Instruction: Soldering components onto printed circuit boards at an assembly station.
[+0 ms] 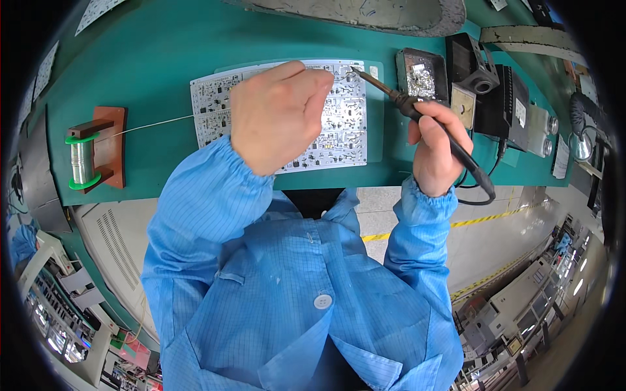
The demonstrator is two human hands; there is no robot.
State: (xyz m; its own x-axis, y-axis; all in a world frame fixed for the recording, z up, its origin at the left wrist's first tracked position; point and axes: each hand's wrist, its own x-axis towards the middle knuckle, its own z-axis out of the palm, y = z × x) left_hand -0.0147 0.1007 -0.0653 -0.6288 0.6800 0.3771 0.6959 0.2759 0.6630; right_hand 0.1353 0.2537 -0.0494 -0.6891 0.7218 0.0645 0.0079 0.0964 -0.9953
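A white circuit board panel (349, 140) crowded with small parts lies on the green mat. My left hand (280, 117) is closed in a pinch above it and hides part of the board. Solder wire (160, 122) runs from a spool (82, 161) at the left to this hand; its end is hidden by the fingers. With my right hand (437, 150) I grip the dark handle of a soldering iron (407, 104). The iron slants up and left, and its tip is over the board's upper right corner; whether it touches cannot be made out.
The spool sits on a brown stand (119, 150). Right of the board are a metal box (420, 75) with shiny bits, a pale pad (463, 104) and a black box-shaped unit (505, 107). A grey curved object (365, 16) overhangs the table's far side.
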